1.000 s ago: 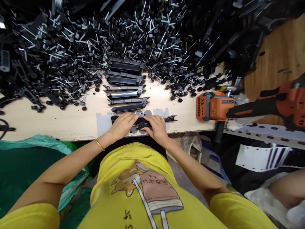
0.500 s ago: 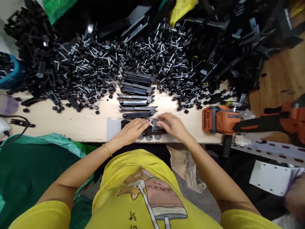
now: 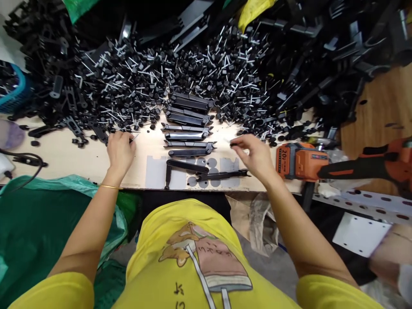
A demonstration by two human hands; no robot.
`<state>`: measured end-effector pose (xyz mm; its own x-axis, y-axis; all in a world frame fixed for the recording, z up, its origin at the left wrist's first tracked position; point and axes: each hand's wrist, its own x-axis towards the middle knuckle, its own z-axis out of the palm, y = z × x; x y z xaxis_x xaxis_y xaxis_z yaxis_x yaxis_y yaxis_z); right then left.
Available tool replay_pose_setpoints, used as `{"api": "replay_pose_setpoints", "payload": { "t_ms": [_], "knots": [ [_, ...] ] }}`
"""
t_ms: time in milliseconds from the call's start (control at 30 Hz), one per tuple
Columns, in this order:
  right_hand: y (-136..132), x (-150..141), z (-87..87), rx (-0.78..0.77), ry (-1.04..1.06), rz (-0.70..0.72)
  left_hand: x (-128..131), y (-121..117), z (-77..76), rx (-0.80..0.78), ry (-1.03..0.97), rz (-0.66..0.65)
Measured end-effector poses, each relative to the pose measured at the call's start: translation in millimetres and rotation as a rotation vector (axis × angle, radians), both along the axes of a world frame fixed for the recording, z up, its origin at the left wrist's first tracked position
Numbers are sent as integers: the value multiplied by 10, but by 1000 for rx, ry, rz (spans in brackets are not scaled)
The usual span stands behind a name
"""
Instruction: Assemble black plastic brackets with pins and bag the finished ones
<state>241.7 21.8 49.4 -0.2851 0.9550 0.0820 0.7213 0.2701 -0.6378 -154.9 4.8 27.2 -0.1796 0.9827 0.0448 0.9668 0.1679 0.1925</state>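
My left hand (image 3: 120, 151) is at the front edge of the left part of the pile. Its fingers are closed on a black-headed pin (image 3: 135, 137) whose silver shank sticks out to the right. Right of the middle, my right hand (image 3: 255, 155) pinches another small black-headed pin (image 3: 232, 144) above the table. Between the hands a black jointed arm (image 3: 188, 165) lies folded in a zigzag over grey round and square patches. Neither hand touches it. Behind it several finished-looking black folded arms (image 3: 189, 135) lie stacked in a row.
A large heap of black-headed pins (image 3: 141, 81) spreads across the back. Black plastic parts (image 3: 69, 101) pile up on the left and right. An orange cordless power tool (image 3: 301, 161) lies at the right. A blue basket (image 3: 16, 92) and a green bag (image 3: 48, 223) are on the left.
Both hands have let go of the jointed arm and moved apart, the left to the pile's left edge, the right outward. Each now holds a pin. The jointed arm lies uncovered.
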Motion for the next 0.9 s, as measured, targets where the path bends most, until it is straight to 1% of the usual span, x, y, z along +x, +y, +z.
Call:
{"api": "replay_pose_setpoints", "payload": {
  "t_ms": [67, 100, 167, 233, 300, 400, 467, 533, 600, 667, 733, 800, 900],
  "knots": [
    [-245, -65, 101, -60, 69, 138, 42, -53, 31, 80, -70, -20],
    [-346, -104, 122, -77, 82, 180, 77, -91, 69, 122, -124, -26],
    [-491, -171, 114, -88, 74, 213, 171, -193, 185, 168, -262, -41],
    [-567, -212, 80, -78, 30, 217, 284, -319, 327, 145, -408, -81],
    [-594, -234, 72, -67, -40, 234, 399, -441, 453, 78, -518, -152],
    [-603, -288, 158, -50, -184, 310, 536, -561, 554, -14, -574, -265],
    [-611, -367, 250, -26, -275, 362, 597, -586, 560, -47, -569, -302],
    [-626, -474, 320, 0, -331, 391, 638, -582, 534, -52, -553, -311],
    [-645, -578, 335, 11, -365, 387, 665, -566, 495, -45, -538, -318],
    [-666, -647, 290, 1, -390, 324, 684, -550, 456, -30, -533, -332],
    [-695, -670, 206, -9, -373, 226, 698, -538, 425, -10, -527, -354],
    [-738, -658, 109, 4, -302, 154, 719, -534, 409, 12, -507, -376],
    [-822, -609, -32, 90, -181, 128, 780, -554, 414, 35, -435, -415]
  ]
}}
